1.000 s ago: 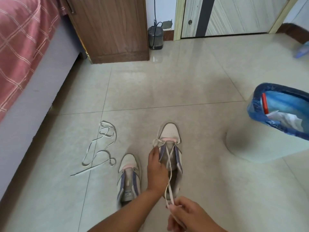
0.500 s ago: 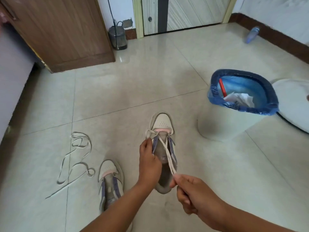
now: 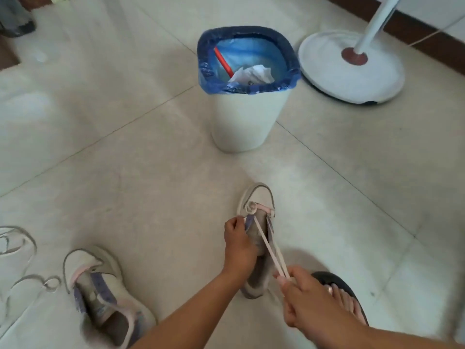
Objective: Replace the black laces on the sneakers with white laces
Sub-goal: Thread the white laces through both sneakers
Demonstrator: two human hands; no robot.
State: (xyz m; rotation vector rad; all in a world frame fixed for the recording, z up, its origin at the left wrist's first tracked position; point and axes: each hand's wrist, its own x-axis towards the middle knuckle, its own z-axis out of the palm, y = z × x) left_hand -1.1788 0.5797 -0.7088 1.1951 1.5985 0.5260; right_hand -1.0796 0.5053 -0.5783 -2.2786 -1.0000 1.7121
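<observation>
A white sneaker with purple trim (image 3: pixel 259 195) stands on the tile floor, toe pointing away from me. My left hand (image 3: pixel 237 244) grips its left eyelet flap and side. A white lace (image 3: pixel 268 248) runs taut from the lowest eyelets back to my right hand (image 3: pixel 300 293), which pinches both strands. The second sneaker (image 3: pixel 100 290) lies unlaced at lower left. Another white lace (image 3: pixel 20 250) lies loose in coils at the far left edge.
A white waste bin (image 3: pixel 241 122) with a blue liner, paper and a red stick stands just beyond the sneaker. A white fan base (image 3: pixel 352 79) with its pole sits at upper right. My foot in a black sandal (image 3: pixel 344 301) is beside my right hand.
The view has swung right and down, bringing the bin and fan base to the top. My right hand has pulled the lace strands tighter toward me; my left hand stays on the sneaker.
</observation>
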